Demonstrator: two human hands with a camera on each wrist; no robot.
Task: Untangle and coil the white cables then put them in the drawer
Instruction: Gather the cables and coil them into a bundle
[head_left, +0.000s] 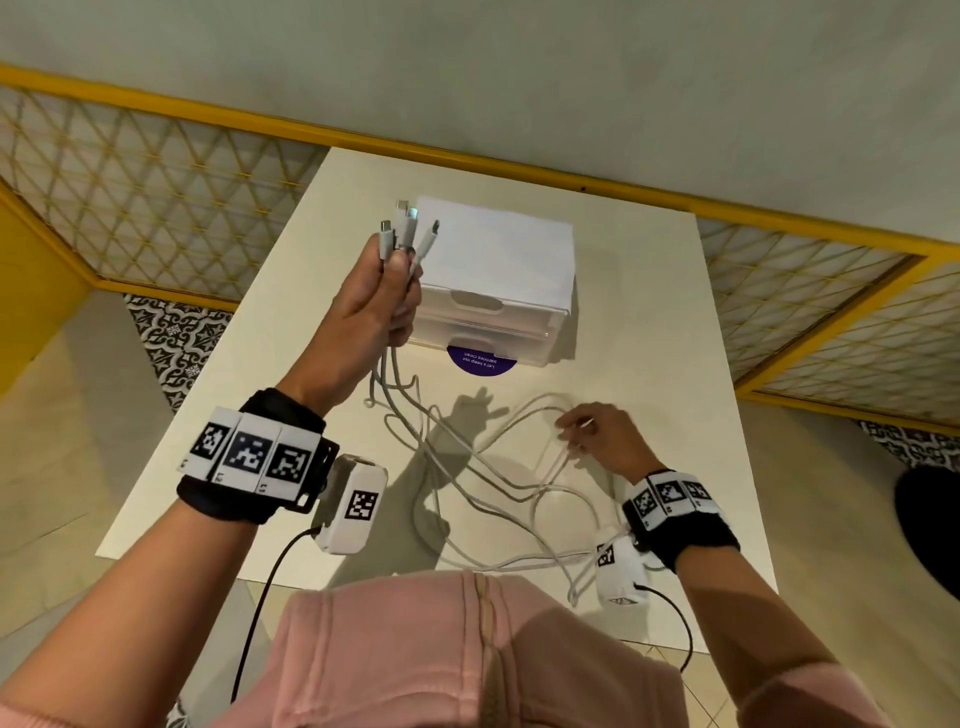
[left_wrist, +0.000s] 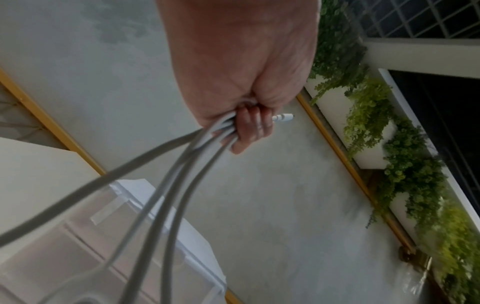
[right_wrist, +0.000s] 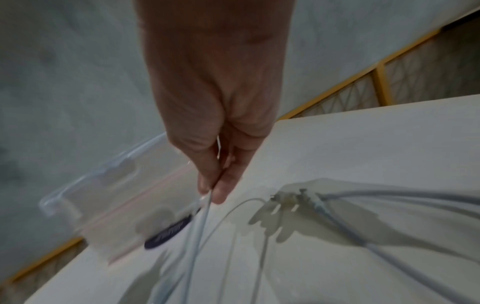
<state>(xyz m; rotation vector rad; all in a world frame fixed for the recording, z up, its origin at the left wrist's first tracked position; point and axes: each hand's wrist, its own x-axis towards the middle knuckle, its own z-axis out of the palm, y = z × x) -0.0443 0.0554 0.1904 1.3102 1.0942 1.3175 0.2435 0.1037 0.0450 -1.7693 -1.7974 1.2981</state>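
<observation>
Left hand (head_left: 376, 296) is raised above the table (head_left: 675, 291), fist wrapped round a bundle of white cables (head_left: 483, 467) just below their plugs (head_left: 408, 226). At least four plug ends fan out above the thumb. The left wrist view confirms it: several strands leave the bottom of the fist and one plug pokes out past the fingers (left_wrist: 249, 127).

Right hand (head_left: 602, 436) is low over the table, well apart from the left, pinching one strand between thumb and fingertip; the right wrist view shows that pinch clearly.

Cables: upper ends held in the left fist, the rest hanging down and sprawled across the table in crossing loops, with a loop or two at the near edge by the right wrist. Nothing coiled yet.

Drawer unit (head_left: 498, 291) sits at the far side of the table, just beyond the left hand, on a purple round sticker (head_left: 480, 361). Both drawers look closed, though the clear fronts make it hard to be sure.

Step, my read: untangling, early. Plug ends gathered, right hand isolating one strand.

Next move probably calls for:
- left grip firm so the plugs stay together
- running the pinched strand free through the crossings, not yanking, or the loops may tighten
- watching the loops at the table edge
- coiling once each strand runs clean; a drawer needs opening first
</observation>
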